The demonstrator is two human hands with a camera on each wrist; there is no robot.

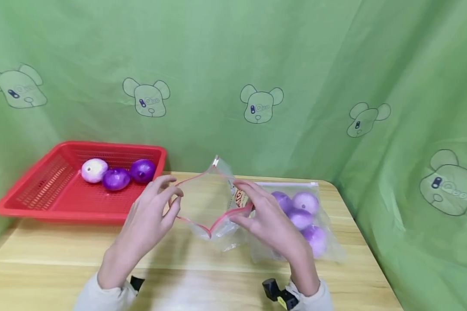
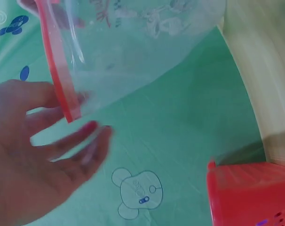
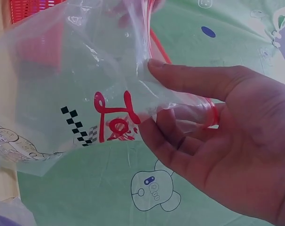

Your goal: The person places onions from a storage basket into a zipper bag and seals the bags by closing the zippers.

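A clear zip bag (image 1: 202, 196) with a red zip edge is held up with its mouth spread wide. My right hand (image 1: 270, 218) grips its right side, thumb on one face and fingers curled at the other; red lettering (image 3: 116, 115) shows on the plastic. At the left rim is my left hand (image 1: 149, 211), its fingers loosely bent and apart. In the left wrist view, one digit lies behind the red zip edge (image 2: 58, 77), while other fingers (image 2: 102, 146) stand free of the plastic.
A red basket (image 1: 81, 214) at the left holds purple onions (image 1: 116, 179) and one paler onion (image 1: 94, 170). To the right, a filled zip bag (image 1: 327, 250) of several purple onions lies on the wooden table (image 1: 225, 285). Green curtain (image 1: 202, 52) hangs behind and at the sides.
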